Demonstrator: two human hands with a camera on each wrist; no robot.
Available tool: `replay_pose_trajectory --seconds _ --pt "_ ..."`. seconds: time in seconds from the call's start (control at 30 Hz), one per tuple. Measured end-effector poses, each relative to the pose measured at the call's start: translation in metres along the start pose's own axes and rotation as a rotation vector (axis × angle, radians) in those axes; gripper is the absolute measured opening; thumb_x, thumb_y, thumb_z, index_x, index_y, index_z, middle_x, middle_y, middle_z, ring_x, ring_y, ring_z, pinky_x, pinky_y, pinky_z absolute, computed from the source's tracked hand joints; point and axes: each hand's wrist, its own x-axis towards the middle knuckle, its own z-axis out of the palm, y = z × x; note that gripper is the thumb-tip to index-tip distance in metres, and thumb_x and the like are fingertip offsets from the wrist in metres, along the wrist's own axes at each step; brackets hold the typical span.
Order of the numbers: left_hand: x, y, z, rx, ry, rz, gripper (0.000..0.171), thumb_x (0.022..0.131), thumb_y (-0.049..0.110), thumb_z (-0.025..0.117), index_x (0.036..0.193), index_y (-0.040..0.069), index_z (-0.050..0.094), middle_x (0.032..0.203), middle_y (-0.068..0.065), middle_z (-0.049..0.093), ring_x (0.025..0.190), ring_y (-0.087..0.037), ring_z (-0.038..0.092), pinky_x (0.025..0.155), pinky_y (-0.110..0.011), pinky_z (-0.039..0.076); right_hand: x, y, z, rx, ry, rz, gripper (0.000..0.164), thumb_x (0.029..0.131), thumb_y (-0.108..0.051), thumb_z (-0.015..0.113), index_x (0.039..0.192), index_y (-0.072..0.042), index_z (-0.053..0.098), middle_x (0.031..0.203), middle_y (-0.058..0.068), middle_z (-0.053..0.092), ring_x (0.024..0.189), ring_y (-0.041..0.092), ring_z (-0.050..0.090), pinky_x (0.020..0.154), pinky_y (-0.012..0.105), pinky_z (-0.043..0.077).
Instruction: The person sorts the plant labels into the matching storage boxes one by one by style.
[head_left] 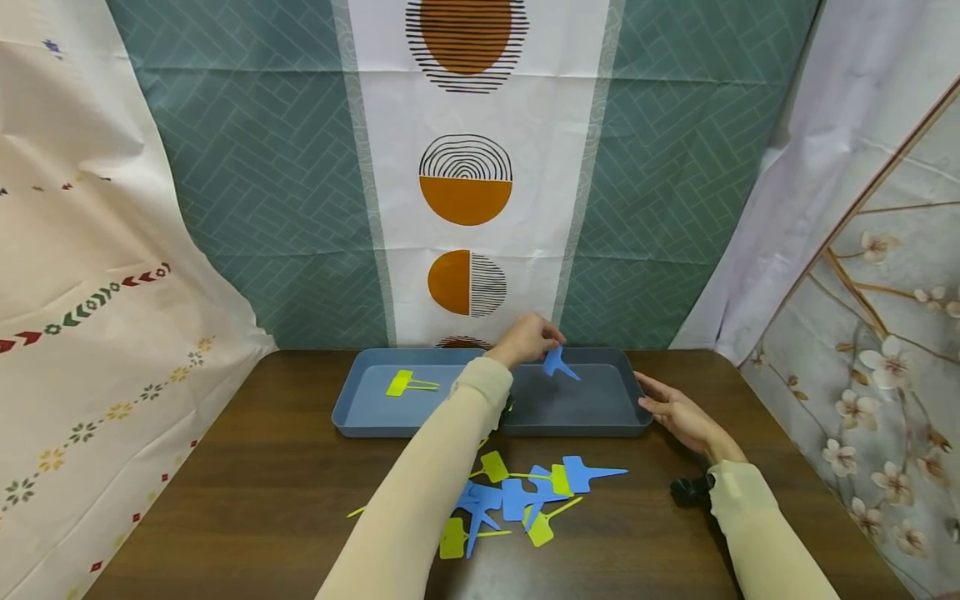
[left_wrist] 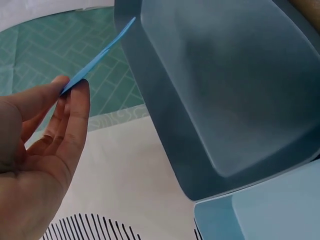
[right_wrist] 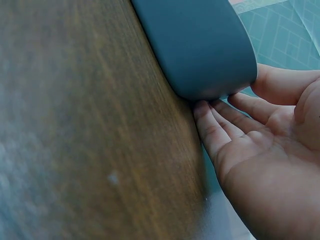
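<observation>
Pinching a blue tag (head_left: 557,362) between thumb and finger, the left hand (head_left: 522,340) hangs above the dark tray (head_left: 577,408), whose right end the right hand (head_left: 684,417) touches with loosely extended fingers.

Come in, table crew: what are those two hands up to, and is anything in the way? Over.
Left hand pinching blue tag at dark tray's far rim. Right hand touching that tray's right end. Nothing visible blocking the tag.

Left tray (head_left: 375,421) and right tray (head_left: 577,412) stand side by side along the far edge of the counter (head_left: 255,500); flat tags (head_left: 397,385) lie in the left, a loose pile (head_left: 513,500) nearer.
</observation>
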Motion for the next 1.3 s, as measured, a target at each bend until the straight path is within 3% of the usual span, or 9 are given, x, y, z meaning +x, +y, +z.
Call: replay_pose_trajectory --seconds 0.3,0.43,0.6,0.8,1.0,1.3 --pt "-0.004 -0.009 -0.001 0.052 -0.057 -0.006 0.020 0.104 0.003 0.061 0.114 0.001 0.078 0.121 -0.014 0.074 0.096 -0.024 0.073 0.076 -0.025 0.059 0.005 0.000 0.005 -0.001 -0.006 0.002 0.068 0.112 -0.008 0.042 0.165 0.000 0.002 0.171 0.025 -0.008 0.154 0.050 -0.007 0.118 0.073 -0.002" --pt "-0.006 -0.012 -0.003 0.102 -0.079 -0.004 0.021 0.105 0.004 0.061 0.117 0.004 0.077 0.127 -0.012 0.072 0.097 -0.021 0.071 0.077 -0.024 0.057 0.005 -0.002 0.007 -0.001 -0.009 0.010 0.067 0.112 -0.008 0.041 0.165 0.000 0.001 0.171 0.025 -0.009 0.154 0.050 -0.007 0.118 0.072 -0.002" --pt "-0.006 -0.011 -0.008 0.093 -0.072 0.012 0.022 0.105 0.006 0.060 0.118 0.007 0.077 0.117 -0.010 0.074 0.096 -0.017 0.068 0.076 -0.025 0.053 0.004 -0.005 0.008 -0.004 -0.005 0.023 0.067 0.112 -0.008 0.040 0.165 0.000 0.000 0.171 0.025 -0.012 0.154 0.050 -0.010 0.117 0.073 -0.003" --pt "-0.009 -0.006 -0.013 0.052 -0.088 0.052 0.023 0.106 0.007 0.058 0.120 0.007 0.076 0.117 -0.012 0.074 0.097 -0.017 0.067 0.079 -0.025 0.052 0.004 -0.004 0.007 -0.007 -0.010 0.023 0.067 0.112 -0.008 0.040 0.165 0.000 -0.001 0.170 0.025 -0.012 0.154 0.051 -0.011 0.117 0.073 -0.004" --pt "-0.021 -0.003 -0.021 0.009 -0.088 0.096 0.023 0.107 0.010 0.058 0.122 0.008 0.075 0.107 -0.008 0.072 0.095 -0.021 0.068 0.081 -0.029 0.056 0.002 -0.004 0.007 0.006 -0.020 0.007 0.069 0.112 -0.007 0.042 0.165 0.002 -0.001 0.170 0.026 -0.013 0.153 0.051 -0.012 0.116 0.075 -0.005" --pt "-0.048 -0.020 -0.042 -0.037 -0.091 0.156 0.024 0.107 0.013 0.060 0.127 0.010 0.073 0.109 -0.007 0.072 0.102 -0.030 0.069 0.084 -0.030 0.058 0.000 -0.003 0.003 -0.014 -0.019 0.000 0.070 0.111 -0.007 0.043 0.164 0.002 -0.002 0.168 0.029 -0.015 0.151 0.054 -0.014 0.113 0.078 -0.005"
